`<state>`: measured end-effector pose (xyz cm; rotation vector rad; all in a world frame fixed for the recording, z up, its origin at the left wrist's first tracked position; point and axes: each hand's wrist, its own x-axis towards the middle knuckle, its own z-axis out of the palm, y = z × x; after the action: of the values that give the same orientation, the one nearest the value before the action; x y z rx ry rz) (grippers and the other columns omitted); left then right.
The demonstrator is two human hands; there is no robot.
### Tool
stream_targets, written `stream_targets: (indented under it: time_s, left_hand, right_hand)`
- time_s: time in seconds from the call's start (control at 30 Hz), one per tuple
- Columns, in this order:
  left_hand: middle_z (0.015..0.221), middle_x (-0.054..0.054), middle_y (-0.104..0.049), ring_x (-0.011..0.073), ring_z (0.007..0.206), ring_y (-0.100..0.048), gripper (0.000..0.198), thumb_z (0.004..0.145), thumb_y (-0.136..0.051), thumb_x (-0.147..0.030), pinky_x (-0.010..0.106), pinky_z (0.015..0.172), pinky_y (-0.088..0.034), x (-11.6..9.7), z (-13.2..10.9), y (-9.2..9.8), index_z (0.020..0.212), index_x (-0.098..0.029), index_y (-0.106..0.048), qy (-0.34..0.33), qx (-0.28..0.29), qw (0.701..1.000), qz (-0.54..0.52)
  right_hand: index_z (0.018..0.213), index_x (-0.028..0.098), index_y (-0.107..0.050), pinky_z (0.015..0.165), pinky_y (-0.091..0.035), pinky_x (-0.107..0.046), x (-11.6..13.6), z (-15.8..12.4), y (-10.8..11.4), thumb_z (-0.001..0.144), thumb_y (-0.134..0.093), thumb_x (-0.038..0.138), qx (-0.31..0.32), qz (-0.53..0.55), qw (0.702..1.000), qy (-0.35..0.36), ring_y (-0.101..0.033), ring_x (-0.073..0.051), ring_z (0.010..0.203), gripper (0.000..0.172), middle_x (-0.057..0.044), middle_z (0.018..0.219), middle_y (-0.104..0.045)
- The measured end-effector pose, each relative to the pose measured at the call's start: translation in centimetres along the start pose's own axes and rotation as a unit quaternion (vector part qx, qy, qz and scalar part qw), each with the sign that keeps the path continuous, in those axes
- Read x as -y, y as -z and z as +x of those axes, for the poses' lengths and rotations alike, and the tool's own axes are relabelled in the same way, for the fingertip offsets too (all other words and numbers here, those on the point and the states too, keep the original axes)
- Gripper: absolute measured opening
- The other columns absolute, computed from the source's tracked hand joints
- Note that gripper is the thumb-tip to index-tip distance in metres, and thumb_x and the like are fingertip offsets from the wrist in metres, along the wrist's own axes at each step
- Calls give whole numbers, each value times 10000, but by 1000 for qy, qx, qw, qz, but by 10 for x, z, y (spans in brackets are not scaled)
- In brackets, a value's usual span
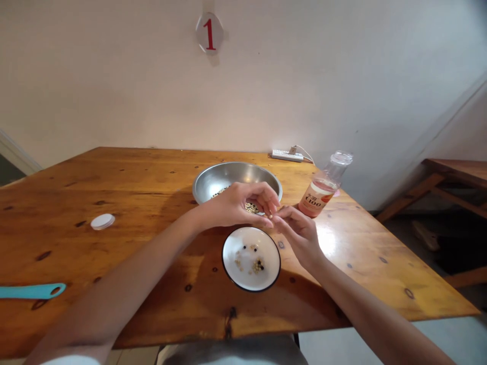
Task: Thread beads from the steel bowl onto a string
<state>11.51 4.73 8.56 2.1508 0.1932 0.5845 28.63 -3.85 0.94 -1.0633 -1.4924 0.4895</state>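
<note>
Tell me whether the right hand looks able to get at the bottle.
Probably yes: the right hand is near the bottle, with nothing visible blocking the way, though it's presently up against the left hand.

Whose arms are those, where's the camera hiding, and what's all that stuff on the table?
No robot here! Those are a person's bare left hand and right hand. The camera is worn on that person's head, looking forward and down.

On the wooden table are a shiny metal bowl and a white plate, both with little pale and dark bits in them, plus a bottle. A white disc and blue handle lie leftward.

The hands meet fingertip to fingertip, perhaps pinching something too tiny to tell.
</note>
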Motion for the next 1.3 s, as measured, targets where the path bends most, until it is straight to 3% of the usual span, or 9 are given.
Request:
stream_targets:
  time_s: [0.3,0.47,0.77,0.9,0.97,1.03,1.1,1.2,1.3]
  left_hand:
    - [771,3,-665,105,730,-578,138,782,-660,-296,206,630,-416,-3,-1,8,799,-160,-680,20,3,995,100]
    - [781,5,-688,113,743,-601,122,781,-665,-284,208,658,-422,-2,-1,6,795,-167,-695,16,-8,990,142]
    - [749,7,-695,119,710,-600,143,779,-677,-330,232,695,-417,7,3,5,769,-191,-706,-59,-33,967,245]
    - [760,7,-694,128,744,-613,138,789,-667,-312,237,720,-431,-4,-2,15,733,-188,-686,-93,-71,957,266]
    - [806,9,-701,134,788,-629,126,793,-663,-314,237,741,-446,-13,-8,25,748,-197,-682,-78,-104,958,256]
    - [838,-2,-709,132,801,-641,116,769,-687,-323,238,758,-457,-21,-15,35,740,-211,-678,-72,-176,949,249]
    - [866,6,-712,145,827,-648,115,762,-693,-324,258,775,-465,-27,-21,43,737,-214,-672,-67,-258,928,260]
    - [861,22,-716,165,833,-656,104,757,-697,-311,293,769,-484,-32,-28,47,746,-211,-669,-67,-327,899,282]
    - [812,9,-720,161,781,-656,111,756,-696,-317,294,728,-492,-36,-30,45,746,-209,-672,-58,-356,881,305]
  right_hand:
    - [748,195,-637,550,-435,-233,1,2,-2,841,-607,356,5,10,1000,-19,-545,-121,588,189,4,641,-606]
    - [786,199,-687,530,-461,-237,-2,3,-4,825,-627,342,7,58,997,-54,-538,-115,543,160,-5,644,-652]
    - [784,194,-684,529,-474,-226,-5,6,-3,762,-680,369,-4,80,992,-98,-565,-126,601,177,-8,669,-643]
    - [741,189,-621,498,-430,-203,-7,7,-2,781,-662,368,-29,65,994,-85,-504,-100,558,188,13,659,-593]
    - [744,193,-589,524,-431,-210,-6,8,0,804,-638,344,-30,45,997,-60,-514,-107,590,170,13,677,-584]
    - [761,197,-576,576,-443,-235,-4,10,2,830,-604,302,11,-7,1000,-10,-540,-126,645,129,-3,713,-600]
    - [781,200,-590,657,-446,-281,1,11,3,838,-589,257,116,-93,986,75,-556,-146,695,80,-18,735,-622]
    - [837,205,-633,776,-411,-340,8,13,2,834,-589,204,274,-214,920,180,-567,-166,762,44,-27,772,-649]
    - [883,211,-651,807,-389,-338,11,11,-1,838,-600,205,333,-255,888,189,-572,-172,829,68,-35,870,-666]
